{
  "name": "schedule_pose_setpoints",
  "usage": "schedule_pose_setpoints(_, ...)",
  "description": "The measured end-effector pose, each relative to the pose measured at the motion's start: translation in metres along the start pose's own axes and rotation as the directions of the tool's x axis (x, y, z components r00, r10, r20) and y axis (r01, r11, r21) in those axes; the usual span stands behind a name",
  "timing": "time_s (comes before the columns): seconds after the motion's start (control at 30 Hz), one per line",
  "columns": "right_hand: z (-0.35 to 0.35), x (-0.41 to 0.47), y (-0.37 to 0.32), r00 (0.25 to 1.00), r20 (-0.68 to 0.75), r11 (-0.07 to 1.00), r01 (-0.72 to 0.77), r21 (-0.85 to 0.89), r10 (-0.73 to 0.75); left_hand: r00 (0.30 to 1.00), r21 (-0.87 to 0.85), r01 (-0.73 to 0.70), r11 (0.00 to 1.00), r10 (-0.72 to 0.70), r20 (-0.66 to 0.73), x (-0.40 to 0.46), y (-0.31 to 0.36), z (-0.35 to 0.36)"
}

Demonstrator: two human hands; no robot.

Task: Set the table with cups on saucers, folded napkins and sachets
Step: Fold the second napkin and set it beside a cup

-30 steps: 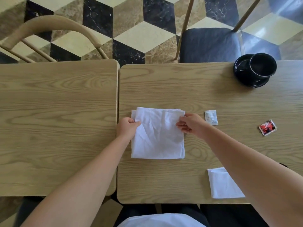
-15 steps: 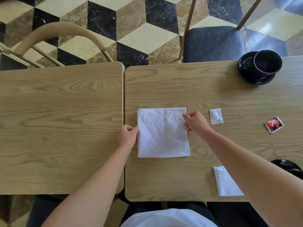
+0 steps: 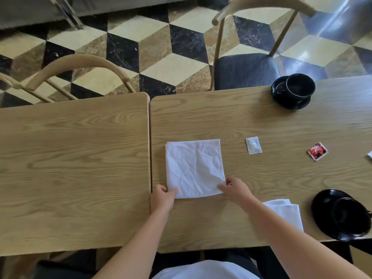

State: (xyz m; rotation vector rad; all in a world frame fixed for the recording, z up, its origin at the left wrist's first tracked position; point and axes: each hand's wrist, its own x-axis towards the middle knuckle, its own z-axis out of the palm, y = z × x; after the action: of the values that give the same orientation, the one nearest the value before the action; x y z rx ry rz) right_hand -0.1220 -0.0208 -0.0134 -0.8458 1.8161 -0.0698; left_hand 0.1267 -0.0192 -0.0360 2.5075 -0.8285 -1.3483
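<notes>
On the right wooden table (image 3: 261,121), near its left edge, lies a white napkin (image 3: 194,168) folded into a square. It lies flat, a bit wrinkled. Both hands are at its near edge. The left hand (image 3: 162,199) pinches the near left corner at 7 o'clock of the napkin, with the thumb on top of the cloth and the other fingers curled at the edge. The right hand (image 3: 236,190) pinches the near right corner at 5 o'clock, with the thumb lying on the cloth.

At 3 o'clock from the napkin, a little way off, lies a small white sachet (image 3: 253,145). Farther the same way lies a red sachet (image 3: 318,151), well apart from the white one. At the far right edge of the view a bit of something white (image 3: 370,155) peeks in; I cannot tell what it is.

At 1 o'clock, near the far edge of the table, a black cup (image 3: 300,87) stands on a black saucer (image 3: 281,97). At 4 o'clock, near the near edge, stands another black cup (image 3: 350,216) on its black saucer (image 3: 326,206). Just left of that saucer lies a second folded napkin (image 3: 289,212), partly hidden under the right arm.

At 9 o'clock a second wooden table (image 3: 74,168) is pushed up beside the first. Past the tables stand a chair with a curved wooden back (image 3: 76,65) and a chair with a dark seat (image 3: 245,69), on a floor of black, cream and brown tiles (image 3: 161,47).
</notes>
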Motion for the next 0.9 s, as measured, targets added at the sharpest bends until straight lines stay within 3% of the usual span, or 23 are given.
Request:
schedule_pose_setpoints(0.1,-0.004,-0.003,-0.001,1.000,0.005,1.000,-0.005,0.003,0.005,0.998,-0.037,0.046,0.998,-0.045,0.046,0.003,-0.002,0.000)
schedule_pose_setpoints(0.27,-0.005,-0.013,0.000,0.984,0.152,0.988,-0.112,0.106,0.095,0.981,-0.133,0.142,0.981,-0.122,0.149,-0.007,-0.005,-0.002)
schedule_pose_setpoints(0.4,-0.017,-0.024,-0.007,0.987,0.148,0.966,-0.095,0.239,0.060,0.945,-0.375,0.222,0.900,-0.104,0.309,-0.013,0.003,-0.016)
schedule_pose_setpoints(0.5,-0.034,-0.035,-0.021,0.997,0.074,0.945,-0.031,0.324,0.007,0.958,-0.502,0.167,0.849,-0.020,0.286,-0.021,0.025,-0.035)
schedule_pose_setpoints(0.63,-0.056,-0.052,-0.053,0.997,-0.009,0.888,0.072,0.453,-0.076,0.977,-0.609,-0.008,0.793,0.136,0.164,-0.037,0.068,-0.057)
schedule_pose_setpoints(0.8,-0.077,-0.078,-0.094,0.977,-0.082,0.826,0.209,0.523,-0.195,0.952,-0.630,-0.136,0.764,0.277,0.131,-0.056,0.113,-0.087)
schedule_pose_setpoints(0.9,-0.089,-0.091,-0.111,0.970,-0.094,0.834,0.241,0.496,-0.224,0.946,-0.564,-0.215,0.797,0.313,0.082,-0.059,0.130,-0.105)
